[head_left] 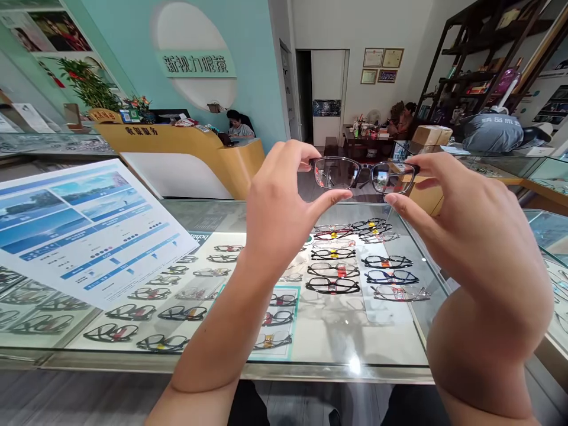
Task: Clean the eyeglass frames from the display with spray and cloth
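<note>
Just above and right of the frame's centre, the left hand and right hand grip the glasses by opposite ends, presumably keeping both lenses unobstructed.

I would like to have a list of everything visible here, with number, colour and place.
Held glasses: one pair, dark, between both hands
Display glasses: many, mostly dark, below
Display case: several, clear glass, front and sides
Printed sheet: one, white-blue, left
Desk: one, yellow-brown and white, back left
Wall sign: one, white-green, above desk
Plant: one, green, desk's left end
Door: one, white, back
Wall frames: four, mixed colours, right of door
Shelf unit: one, dark brown, back right
Cardboard box: count unclear, brown, right
Grey bundle: one, grey, right
Person: one, light top, behind desk
Left hand: one, bare, glasses' left end
Right hand: one, bare, glasses' right end
</note>
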`<state>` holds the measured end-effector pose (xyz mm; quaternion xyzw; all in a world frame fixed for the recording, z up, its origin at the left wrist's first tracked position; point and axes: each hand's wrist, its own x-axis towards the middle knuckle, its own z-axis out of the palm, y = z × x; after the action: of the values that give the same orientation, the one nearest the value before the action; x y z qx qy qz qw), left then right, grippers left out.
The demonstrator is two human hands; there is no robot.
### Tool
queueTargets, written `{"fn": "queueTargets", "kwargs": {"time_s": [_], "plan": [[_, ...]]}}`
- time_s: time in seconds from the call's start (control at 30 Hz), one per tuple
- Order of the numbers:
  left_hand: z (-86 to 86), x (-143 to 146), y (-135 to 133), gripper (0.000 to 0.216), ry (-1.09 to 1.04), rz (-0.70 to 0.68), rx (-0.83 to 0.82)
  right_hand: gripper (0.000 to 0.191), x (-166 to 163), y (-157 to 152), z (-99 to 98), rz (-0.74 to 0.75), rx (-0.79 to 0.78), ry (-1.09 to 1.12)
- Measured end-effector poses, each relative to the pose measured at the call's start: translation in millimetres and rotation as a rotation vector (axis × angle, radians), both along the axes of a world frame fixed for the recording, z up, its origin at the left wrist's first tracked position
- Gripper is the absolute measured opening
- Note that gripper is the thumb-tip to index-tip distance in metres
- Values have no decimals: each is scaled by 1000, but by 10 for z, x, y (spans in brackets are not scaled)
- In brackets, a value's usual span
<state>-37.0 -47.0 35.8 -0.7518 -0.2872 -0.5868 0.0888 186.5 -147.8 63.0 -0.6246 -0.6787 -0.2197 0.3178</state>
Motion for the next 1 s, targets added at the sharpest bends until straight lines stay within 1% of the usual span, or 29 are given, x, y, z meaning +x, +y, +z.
{"fn": "queueTargets", "kwargs": {"time_s": [0.13, 0.33, 0.47, 0.57, 0.77, 0.9, 1.0], "plan": [[10, -11, -76, 48, 20, 33, -42, 48, -8, -43, 8, -13, -10, -38], [17, 0, -155, 45, 74, 85, -80, 39, 27, -72, 1, 12, -45, -101], [21, 50, -182, 53, 75, 152, -28, 38, 54, -62, -16, 30, -37, -104], [24, 101, -212, 51, 65, 178, 37, 39, 85, -56, -29, 32, -38, -96], [26, 152, -257, 43, 70, 190, 55, 44, 149, -37, -64, 79, -41, -60], [4, 161, -237, 49, 51, 184, 113, 47, 192, -21, -68, 92, -27, -65], [-13, 162, -211, 56, 44, 156, 116, 48, 210, -14, -54, 80, -33, -84]]}}
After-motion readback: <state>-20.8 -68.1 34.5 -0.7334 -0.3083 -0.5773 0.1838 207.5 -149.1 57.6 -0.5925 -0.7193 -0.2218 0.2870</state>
